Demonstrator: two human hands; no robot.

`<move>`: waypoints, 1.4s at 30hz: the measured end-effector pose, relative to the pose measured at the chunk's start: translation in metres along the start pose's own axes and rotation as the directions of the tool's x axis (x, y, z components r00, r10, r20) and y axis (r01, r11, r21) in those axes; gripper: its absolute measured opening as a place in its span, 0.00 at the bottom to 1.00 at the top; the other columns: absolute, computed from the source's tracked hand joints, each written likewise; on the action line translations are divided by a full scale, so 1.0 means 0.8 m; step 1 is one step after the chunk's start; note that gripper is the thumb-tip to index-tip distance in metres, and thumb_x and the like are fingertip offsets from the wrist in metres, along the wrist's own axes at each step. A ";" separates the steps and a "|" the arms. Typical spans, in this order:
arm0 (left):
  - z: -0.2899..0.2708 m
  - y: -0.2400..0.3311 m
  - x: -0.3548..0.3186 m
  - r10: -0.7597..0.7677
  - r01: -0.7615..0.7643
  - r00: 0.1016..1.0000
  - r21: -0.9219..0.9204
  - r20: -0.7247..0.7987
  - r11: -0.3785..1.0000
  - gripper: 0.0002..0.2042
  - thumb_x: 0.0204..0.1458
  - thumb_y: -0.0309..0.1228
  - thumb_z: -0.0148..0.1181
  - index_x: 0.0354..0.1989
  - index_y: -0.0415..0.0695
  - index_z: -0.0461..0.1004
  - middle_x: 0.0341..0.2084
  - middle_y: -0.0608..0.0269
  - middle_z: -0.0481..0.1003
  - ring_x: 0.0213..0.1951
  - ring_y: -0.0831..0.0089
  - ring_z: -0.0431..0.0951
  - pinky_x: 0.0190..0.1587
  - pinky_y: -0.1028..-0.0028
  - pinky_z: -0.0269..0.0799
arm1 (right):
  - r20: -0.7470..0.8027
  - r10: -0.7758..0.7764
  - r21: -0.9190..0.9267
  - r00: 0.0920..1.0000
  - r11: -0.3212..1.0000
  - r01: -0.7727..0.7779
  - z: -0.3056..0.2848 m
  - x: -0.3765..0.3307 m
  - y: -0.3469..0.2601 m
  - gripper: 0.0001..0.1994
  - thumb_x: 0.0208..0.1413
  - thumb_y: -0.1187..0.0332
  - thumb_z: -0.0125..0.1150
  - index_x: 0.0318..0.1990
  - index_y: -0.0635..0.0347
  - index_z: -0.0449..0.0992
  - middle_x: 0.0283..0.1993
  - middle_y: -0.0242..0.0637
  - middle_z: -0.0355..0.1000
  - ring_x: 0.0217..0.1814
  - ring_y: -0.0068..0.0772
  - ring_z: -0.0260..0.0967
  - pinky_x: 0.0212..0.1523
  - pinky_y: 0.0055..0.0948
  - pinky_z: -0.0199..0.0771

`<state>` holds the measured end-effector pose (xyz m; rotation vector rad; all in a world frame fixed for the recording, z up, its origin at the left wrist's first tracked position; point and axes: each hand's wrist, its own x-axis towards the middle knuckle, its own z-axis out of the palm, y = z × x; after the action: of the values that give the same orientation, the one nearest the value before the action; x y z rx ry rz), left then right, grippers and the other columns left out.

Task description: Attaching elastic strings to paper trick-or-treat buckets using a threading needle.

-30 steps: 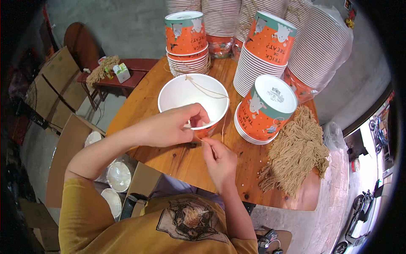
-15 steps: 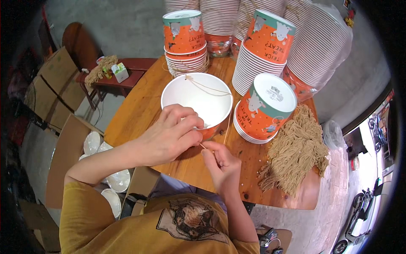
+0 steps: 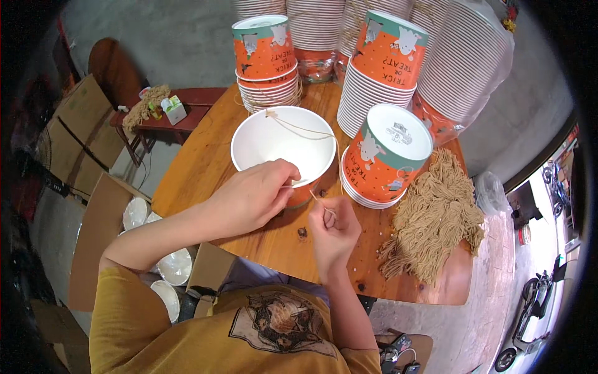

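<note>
An orange paper bucket [image 3: 304,198] with a white inside stands upright, its open mouth facing up. Over its far rim and inside lies a thin beige string [image 3: 303,129], which runs down past the bucket's right side. My left hand [image 3: 255,194] is closed at the near rim, fingers bunched against the bucket, with a short bit of string showing by the fingertips. Just right of the bucket, my right hand [image 3: 335,229] is closed on string, and a short end sticks up from its fingers. My left fingertips' exact grip is partly hidden.
Upside-down stacks of orange buckets [image 3: 389,156] stand close on the right, with more stacks [image 3: 265,53] behind. A bundle of beige strings [image 3: 436,218] lies on the wooden table [image 3: 193,187] at right. A cardboard box [image 3: 93,243] holding white-lined buckets sits low at left.
My right hand has drawn away from my left, slightly right, with string in its fingers. My left fingers have bunched closer together at the rim. The view has shifted slightly.
</note>
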<state>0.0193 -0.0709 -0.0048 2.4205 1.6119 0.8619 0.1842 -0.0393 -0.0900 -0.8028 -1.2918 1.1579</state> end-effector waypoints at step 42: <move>-0.023 -0.046 0.063 -0.137 0.479 0.753 -0.393 0.644 0.785 0.05 0.60 0.28 0.49 0.41 0.41 0.68 0.29 0.67 0.72 0.34 0.79 0.70 0.37 0.75 0.68 | 0.158 -0.088 -0.276 0.983 0.952 0.130 0.013 0.028 -0.014 0.06 0.51 0.82 0.57 0.28 0.61 0.69 0.24 0.18 0.59 0.25 0.08 0.51 0.24 0.13 0.52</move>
<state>-0.0064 -0.0146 0.0163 1.6874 1.2571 0.3605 0.1739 -0.0229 -0.0714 -0.8558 -1.6296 0.9665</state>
